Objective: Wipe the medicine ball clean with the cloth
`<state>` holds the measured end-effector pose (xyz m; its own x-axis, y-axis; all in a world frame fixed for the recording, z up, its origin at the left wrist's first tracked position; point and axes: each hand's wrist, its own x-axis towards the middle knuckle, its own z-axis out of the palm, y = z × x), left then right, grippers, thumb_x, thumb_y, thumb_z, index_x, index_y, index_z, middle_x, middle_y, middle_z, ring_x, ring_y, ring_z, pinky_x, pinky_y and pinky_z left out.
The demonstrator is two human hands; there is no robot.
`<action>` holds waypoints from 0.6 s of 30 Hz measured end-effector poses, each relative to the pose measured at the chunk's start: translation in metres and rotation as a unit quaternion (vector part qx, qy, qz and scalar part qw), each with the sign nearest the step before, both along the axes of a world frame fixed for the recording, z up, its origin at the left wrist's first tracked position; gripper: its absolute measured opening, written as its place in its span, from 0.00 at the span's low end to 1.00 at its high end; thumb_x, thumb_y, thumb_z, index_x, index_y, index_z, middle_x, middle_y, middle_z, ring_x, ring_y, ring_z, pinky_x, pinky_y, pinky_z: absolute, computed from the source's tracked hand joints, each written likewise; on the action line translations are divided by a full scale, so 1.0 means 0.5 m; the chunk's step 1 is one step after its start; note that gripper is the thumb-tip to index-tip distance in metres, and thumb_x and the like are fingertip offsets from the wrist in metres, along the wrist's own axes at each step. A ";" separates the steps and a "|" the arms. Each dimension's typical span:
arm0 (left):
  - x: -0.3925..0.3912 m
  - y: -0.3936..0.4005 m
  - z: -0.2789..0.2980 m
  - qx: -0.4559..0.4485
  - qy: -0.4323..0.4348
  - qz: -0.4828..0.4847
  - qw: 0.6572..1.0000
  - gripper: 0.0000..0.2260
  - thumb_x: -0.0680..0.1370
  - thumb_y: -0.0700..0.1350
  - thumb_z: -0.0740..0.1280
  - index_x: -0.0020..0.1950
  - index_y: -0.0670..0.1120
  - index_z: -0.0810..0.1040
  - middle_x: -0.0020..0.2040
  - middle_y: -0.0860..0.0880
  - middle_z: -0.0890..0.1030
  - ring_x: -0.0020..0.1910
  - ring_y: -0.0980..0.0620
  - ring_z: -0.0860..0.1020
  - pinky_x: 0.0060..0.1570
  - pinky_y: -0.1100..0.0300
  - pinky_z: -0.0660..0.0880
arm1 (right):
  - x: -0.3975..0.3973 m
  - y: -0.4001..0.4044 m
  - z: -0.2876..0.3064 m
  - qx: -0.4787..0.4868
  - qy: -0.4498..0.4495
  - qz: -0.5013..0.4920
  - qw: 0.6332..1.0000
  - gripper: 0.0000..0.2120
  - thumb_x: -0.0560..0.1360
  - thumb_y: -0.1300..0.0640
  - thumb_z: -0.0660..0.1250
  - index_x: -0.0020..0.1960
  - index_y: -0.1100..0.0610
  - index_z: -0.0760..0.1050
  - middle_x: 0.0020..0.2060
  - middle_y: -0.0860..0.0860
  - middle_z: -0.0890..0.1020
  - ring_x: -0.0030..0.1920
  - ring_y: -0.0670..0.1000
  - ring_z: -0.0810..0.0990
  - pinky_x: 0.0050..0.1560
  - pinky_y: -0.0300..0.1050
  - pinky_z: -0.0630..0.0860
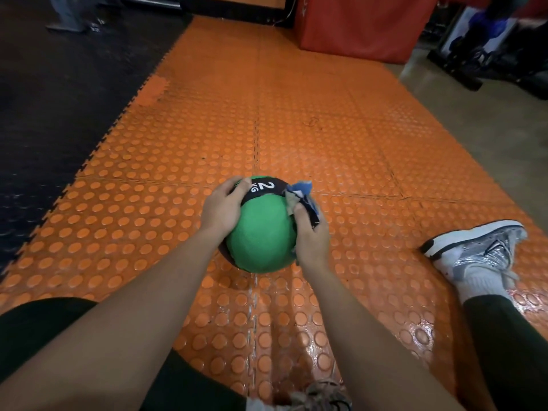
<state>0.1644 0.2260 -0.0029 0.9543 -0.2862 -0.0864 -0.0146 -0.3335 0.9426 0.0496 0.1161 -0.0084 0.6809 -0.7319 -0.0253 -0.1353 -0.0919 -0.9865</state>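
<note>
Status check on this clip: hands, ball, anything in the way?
Left hand holds ball steady. Right hand presses cloth on its right side. Ball on orange mat; nothing in the way.

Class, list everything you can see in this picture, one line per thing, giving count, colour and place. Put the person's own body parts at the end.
Round rubber medicine ball: one, green with a black band marked 2 KG, centre, between both hands.
Crumpled cloth: one, blue and white, against the ball's right side.
Studded floor mat: orange tiles, centre of the floor.
Dark floor mat: black, left.
Padded block: one, red, top right.
Blurred equipment rack: dark, far right; details unclear.
Sneakers: grey-white, one right, one partly seen at the bottom edge.
Left hand: holds the ball's left side.
Right hand: grips the cloth against the ball.
</note>
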 end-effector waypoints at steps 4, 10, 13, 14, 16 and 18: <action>-0.002 -0.016 0.009 0.034 -0.008 -0.003 0.999 0.25 0.74 0.64 0.58 0.66 0.53 0.74 0.67 0.50 0.74 0.66 0.47 0.70 0.66 0.46 0.65 | 0.018 -0.066 0.026 0.129 0.098 -0.069 0.984 0.12 0.76 0.50 0.59 0.44 0.59 0.74 0.34 0.53 0.75 0.33 0.55 0.74 0.28 0.41 0.67; -0.006 -0.007 0.002 0.005 0.005 0.041 0.999 0.17 0.77 0.59 0.60 0.61 0.55 0.78 0.62 0.51 0.77 0.61 0.47 0.73 0.60 0.54 0.68 | 0.022 -0.016 0.054 0.072 0.004 -0.036 0.997 0.07 0.77 0.50 0.60 0.52 0.47 0.75 0.49 0.51 0.79 0.46 0.52 0.77 0.40 0.40 0.74; -0.010 0.001 -0.005 0.000 0.007 0.044 0.999 0.19 0.75 0.62 0.60 0.61 0.57 0.77 0.62 0.52 0.77 0.61 0.48 0.73 0.60 0.53 0.68 | -0.005 0.024 0.006 0.008 -0.024 0.007 1.000 0.11 0.76 0.47 0.59 0.57 0.41 0.73 0.58 0.47 0.77 0.59 0.49 0.74 0.57 0.47 0.70; -0.012 0.001 -0.005 0.002 0.001 0.039 0.999 0.21 0.73 0.64 0.59 0.61 0.57 0.77 0.62 0.52 0.77 0.62 0.48 0.73 0.62 0.50 0.68 | -0.008 0.014 -0.007 0.046 -0.011 -0.037 0.998 0.11 0.77 0.48 0.59 0.58 0.47 0.74 0.55 0.49 0.78 0.57 0.51 0.75 0.56 0.48 0.71; -0.016 -0.002 -0.002 0.016 -0.013 0.030 0.999 0.21 0.73 0.64 0.58 0.62 0.58 0.76 0.63 0.51 0.77 0.62 0.47 0.73 0.64 0.47 0.67 | -0.018 -0.015 -0.015 0.128 0.047 -0.095 0.986 0.13 0.78 0.51 0.57 0.52 0.57 0.76 0.45 0.52 0.79 0.50 0.56 0.77 0.50 0.51 0.73; -0.013 -0.006 0.002 0.027 -0.013 0.024 0.999 0.24 0.73 0.65 0.57 0.64 0.57 0.75 0.64 0.51 0.76 0.62 0.47 0.73 0.64 0.46 0.67 | -0.020 -0.040 -0.007 0.159 0.109 -0.089 0.977 0.15 0.76 0.52 0.56 0.47 0.64 0.72 0.38 0.55 0.75 0.41 0.55 0.74 0.41 0.52 0.69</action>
<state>0.1577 0.2229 -0.0017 0.9689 -0.2357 -0.0750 -0.0222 -0.3848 0.9227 0.0395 0.0960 -0.0118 0.4972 -0.7695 -0.4009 -0.3318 0.2582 -0.9073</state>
